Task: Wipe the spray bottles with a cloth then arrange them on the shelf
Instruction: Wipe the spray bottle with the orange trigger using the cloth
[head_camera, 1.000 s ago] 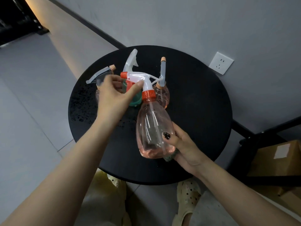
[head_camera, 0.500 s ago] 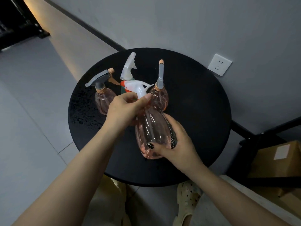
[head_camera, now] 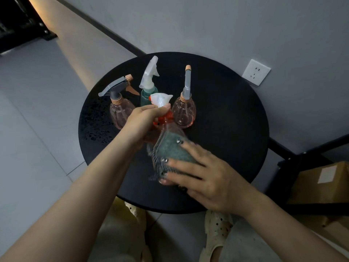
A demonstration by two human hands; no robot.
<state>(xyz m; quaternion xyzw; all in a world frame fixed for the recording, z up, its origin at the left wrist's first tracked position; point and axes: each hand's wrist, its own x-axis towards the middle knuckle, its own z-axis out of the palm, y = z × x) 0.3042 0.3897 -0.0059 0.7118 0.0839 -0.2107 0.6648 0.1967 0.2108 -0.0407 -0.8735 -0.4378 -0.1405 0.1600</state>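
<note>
Spray bottle (head_camera: 160,127) under wipe: pink body, orange collar, white trigger head, held tilted above the round black table (head_camera: 226,129). Left hand (head_camera: 143,120) curls its fingers round the neck just below the trigger head and carries the bottle. Right hand (head_camera: 204,174) lies with fingers fairly straight and slightly spread, pressing a grey-green cloth (head_camera: 173,154) flat against the bottle's side; most of the body is hidden behind the cloth. Frame is motion-blurred at the cloth.

Three more bottles stand upright on the table beyond the hands: a pink one with grey trigger (head_camera: 120,112) on the left, a teal one with clear trigger (head_camera: 149,91) in the middle, a pink one with narrow grey nozzle (head_camera: 184,110) on the right. All sit close together, and near the held bottle. Droplets or specks mark the table's left side.

Judgement: wiping step in progress on the first bottle seen handled; none are shelved. A dark shelf frame (head_camera: 289,161) with a cardboard box (head_camera: 324,184) stands to the right.

Risks:
- The neck grip is the only hold; a hard wipe stroke could twist the bottle loose.
- The left hand's knuckles pass near the standing bottles; a swing could topple one.
- A finger on the trigger could discharge any liquid inside.
- A wet surface could make the plastic slippery.
</note>
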